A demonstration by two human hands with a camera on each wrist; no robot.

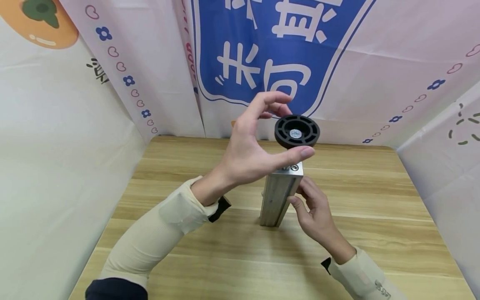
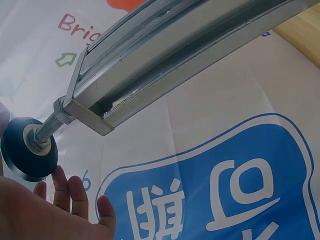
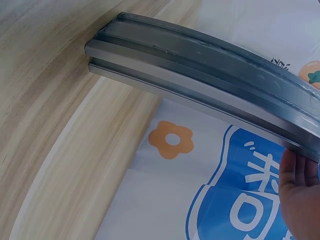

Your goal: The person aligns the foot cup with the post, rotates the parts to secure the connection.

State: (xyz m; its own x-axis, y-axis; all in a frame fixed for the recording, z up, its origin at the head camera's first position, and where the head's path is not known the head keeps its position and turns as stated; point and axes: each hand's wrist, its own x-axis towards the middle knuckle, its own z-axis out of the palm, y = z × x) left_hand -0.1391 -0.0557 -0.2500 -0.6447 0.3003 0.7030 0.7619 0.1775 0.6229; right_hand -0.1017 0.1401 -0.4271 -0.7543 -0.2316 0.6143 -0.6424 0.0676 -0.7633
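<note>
An aluminium profile stands upright on the wooden table, with a screwed end plate on top. Above that plate sits a round black levelling foot, a screw at its centre. The left wrist view shows the foot's threaded stem and a hex nut against the plate. My left hand curves round the foot, thumb at the near edge and fingers at the far edge. Lower down, my right hand holds the profile's right side between thumb and fingers; its fingertips are partly hidden behind the profile.
The wooden table extends around the profile's base. White printed cloth walls stand behind and at both sides, the back one with a large blue sign. An orange fruit print is at upper left.
</note>
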